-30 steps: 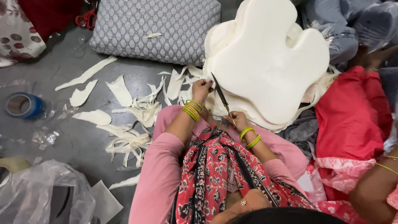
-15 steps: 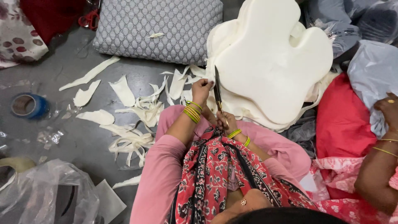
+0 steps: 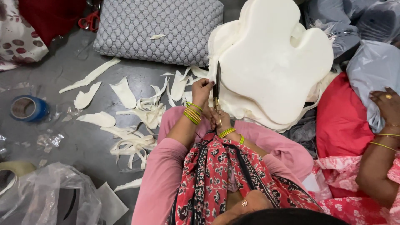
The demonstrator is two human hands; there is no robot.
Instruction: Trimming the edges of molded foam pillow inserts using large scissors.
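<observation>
Nearest the camera: pink sleeves and a red patterned scarf [image 3: 225, 175] draped over the chest. Right hand [image 3: 222, 121] curled tight around the handles of scissors [image 3: 216, 85], green and yellow bangles at the wrist. Scissor blades dark, pointing straight up, nearly shut, tips right at the left edge of the white foam stack [image 3: 271, 62]. Left hand [image 3: 203, 89] just left of the blades, fingers pinched onto the foam edge, bangles [image 3: 192, 113] stacked on that wrist too. Both hands close together, almost touching around the scissors.

Foam stack: several thick white shaped slabs lying one on another, propped in front of the knees and tilted toward the person, lobed outline on top.

Left of the knees on the grey floor [image 3: 62, 137]: scattered white foam trimmings [image 3: 133, 112], strips and curls, some tangled. Clear plastic bag [image 3: 46, 196] at lower left. Blue tape roll [image 3: 28, 108] well to the left.

Right side: another person's hand [image 3: 387, 106] with a ring and thin bangles, resting on a grey plastic bag [image 3: 368, 71]; red cushion [image 3: 339, 116] beside it.

Farthest: grey quilted pillow [image 3: 160, 27] behind the trimmings, one foam scrap lying on it. Red fabric [image 3: 50, 14] at top left.
</observation>
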